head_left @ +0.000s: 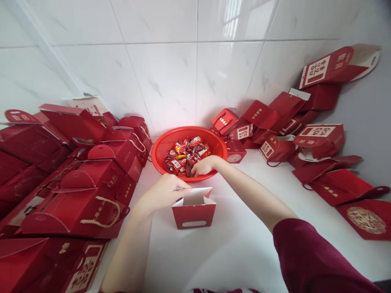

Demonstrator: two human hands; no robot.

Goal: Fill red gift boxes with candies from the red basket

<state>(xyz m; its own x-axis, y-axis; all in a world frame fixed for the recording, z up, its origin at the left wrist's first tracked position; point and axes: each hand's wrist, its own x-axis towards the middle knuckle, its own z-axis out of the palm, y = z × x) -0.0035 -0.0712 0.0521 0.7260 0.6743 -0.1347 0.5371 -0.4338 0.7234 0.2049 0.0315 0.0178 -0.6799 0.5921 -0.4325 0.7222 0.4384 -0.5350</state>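
Note:
A small red gift box [195, 215] with a white inside stands upright on the white table, its top open. My left hand [166, 191] is closed on the box's far left rim, thumb and fingers together at the edge. Beyond the box sits a red plastic basket [159, 152] holding many wrapped candies [185, 152] in red, gold and dark wrappers. My right hand [204, 166] reaches into the near right part of the basket, fingers curled down among the candies. Its fingertips are hidden, so what they grip does not show.
Red gift boxes [100, 175], some with rope handles, crowd the left side in rows. More red boxes [320, 138] lie piled and tilted at the right. A white tiled wall [165, 81] rises behind the basket. White tabletop [183, 260] shows around the box.

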